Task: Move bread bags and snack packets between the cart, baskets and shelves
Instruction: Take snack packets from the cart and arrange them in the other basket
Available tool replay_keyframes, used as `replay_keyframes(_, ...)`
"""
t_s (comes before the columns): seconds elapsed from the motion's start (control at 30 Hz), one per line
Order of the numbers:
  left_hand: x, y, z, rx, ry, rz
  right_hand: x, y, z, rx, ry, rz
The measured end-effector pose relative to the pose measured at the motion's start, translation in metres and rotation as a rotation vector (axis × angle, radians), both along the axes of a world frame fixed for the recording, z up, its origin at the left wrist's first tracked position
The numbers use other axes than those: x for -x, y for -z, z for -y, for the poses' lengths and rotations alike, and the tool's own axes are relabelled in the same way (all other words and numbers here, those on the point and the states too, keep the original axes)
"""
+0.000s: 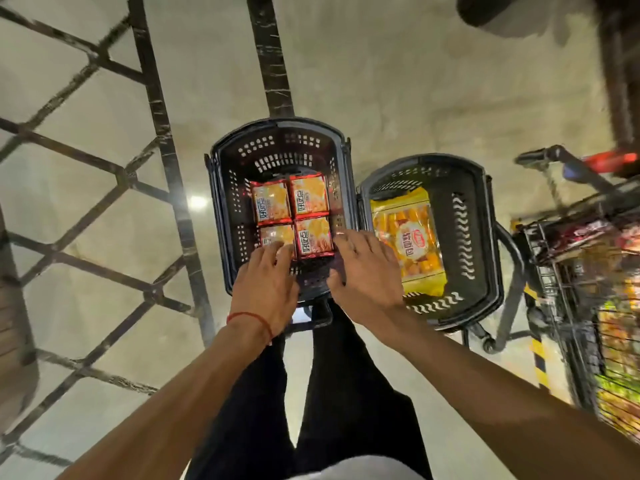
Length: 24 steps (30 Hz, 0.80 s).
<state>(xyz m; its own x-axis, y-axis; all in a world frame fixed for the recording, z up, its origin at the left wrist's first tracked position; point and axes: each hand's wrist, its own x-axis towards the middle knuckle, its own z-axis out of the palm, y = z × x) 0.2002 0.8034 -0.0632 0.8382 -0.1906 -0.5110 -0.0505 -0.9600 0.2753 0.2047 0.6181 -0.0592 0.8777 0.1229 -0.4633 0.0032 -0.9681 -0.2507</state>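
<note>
You are resting your left hand (265, 282) flat, fingers straight, on the packet (273, 234) beneath its fingertips in the basket (277, 128), right hand (367, 271) spread just beside, so be closing evenly on both edges, not crushing.

The four orange snack packets (309, 196) in the left basket (284, 147) carry large dark Chinese characters, turned sideways, seemingly 好吃点. The yellow bag (420, 282) in the right basket (462, 209) bears a white round label (412, 242) with red characters, too blurred to read.
</note>
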Motion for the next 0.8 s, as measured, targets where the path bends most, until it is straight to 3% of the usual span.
replay_keyframes(0.3, 0.043, -0.092, 0.019, -0.039, 0.383, 0.259, 0.092, -0.102, 0.025, 0.132, 0.111, 0.217)
replay_keyframes(0.57, 0.076, -0.156, 0.049, -0.021, 0.740, 0.370, 0.196, -0.164, 0.058, 0.250, 0.408, 0.263)
replay_keyframes(0.8, 0.130, -0.200, 0.135, 0.037, 0.952, 0.425, 0.299, -0.197, 0.113, 0.304, 0.654, 0.389)
